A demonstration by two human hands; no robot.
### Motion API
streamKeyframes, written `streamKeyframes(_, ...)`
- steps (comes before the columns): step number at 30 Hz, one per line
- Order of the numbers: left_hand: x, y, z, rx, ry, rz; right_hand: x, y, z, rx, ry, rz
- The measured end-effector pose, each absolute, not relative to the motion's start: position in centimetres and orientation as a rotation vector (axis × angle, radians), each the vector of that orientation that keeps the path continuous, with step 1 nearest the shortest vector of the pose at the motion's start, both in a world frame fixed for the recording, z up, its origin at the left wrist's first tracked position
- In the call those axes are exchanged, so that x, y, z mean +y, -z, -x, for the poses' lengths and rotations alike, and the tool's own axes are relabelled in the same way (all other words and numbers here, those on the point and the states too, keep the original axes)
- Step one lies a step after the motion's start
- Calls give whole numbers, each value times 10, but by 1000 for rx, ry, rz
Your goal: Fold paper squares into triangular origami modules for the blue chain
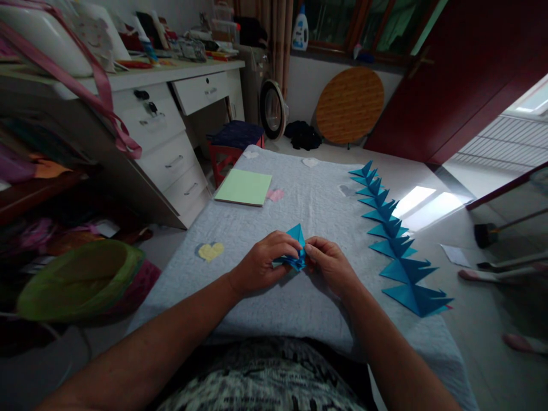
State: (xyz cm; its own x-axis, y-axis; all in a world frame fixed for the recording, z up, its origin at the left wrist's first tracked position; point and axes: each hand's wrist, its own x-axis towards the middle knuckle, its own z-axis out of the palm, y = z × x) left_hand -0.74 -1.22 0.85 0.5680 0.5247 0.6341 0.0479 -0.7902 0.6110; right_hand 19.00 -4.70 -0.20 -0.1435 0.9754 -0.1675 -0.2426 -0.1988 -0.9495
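Observation:
A piece of folded blue origami paper is between my two hands, just above the cloth-covered table. My left hand curls over its left side, the fingers closed on it. On its right edge my right hand pinches with thumb and fingers. One pointed flap sticks up; the lower folds are partly hidden behind my fingers. To the right, several blue paper cranes stand in a row along the table's right side. A stack of light green square paper lies at the back left.
The table wears a pale blue quilted cloth with heart patches. A white desk with drawers and a red stool stand beyond on the left. A green-lined bin is left of the table. A round wooden board leans on the far wall.

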Motion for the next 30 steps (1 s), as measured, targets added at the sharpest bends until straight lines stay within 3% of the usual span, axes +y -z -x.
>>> streamKeyframes(8,-13,-6,10,578,-1096,-2334,-47,4,-190,-1009,-1614,975)
streamKeyframes(18,-13,-7,11,595,-1270,-2500,-49,2,-189,-1014,-1632,885)
streamKeyframes(30,-12,-1,7,634,-1276,-2165,-50,-2,-185,-1016,-1559,938)
